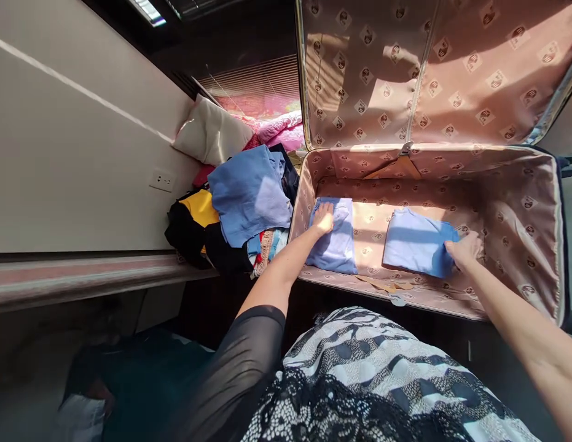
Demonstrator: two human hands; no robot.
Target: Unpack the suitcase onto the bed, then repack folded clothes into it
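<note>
Two folded light-blue pieces of clothing lie apart inside an open suitcase [368,245] with a pink patterned lining. My left hand [323,218] rests with its fingers laid on the upper part of the left folded garment [338,248]. At the right edge of the other folded garment [415,242], my right hand [465,248] is closed, thumb on top and the other fingers partly hidden. That second garment sits slightly turned on the suitcase floor. Their exact kind of clothing cannot be made out.
Left of the suitcase stands a heap of clothes, with a blue garment [251,193] on top and a yellow one [200,209] below. Behind it are a pale cushion [212,132] and pink bedding [283,132]. The suitcase lid [382,73] stands raised; straps [382,283] lie at the front rim.
</note>
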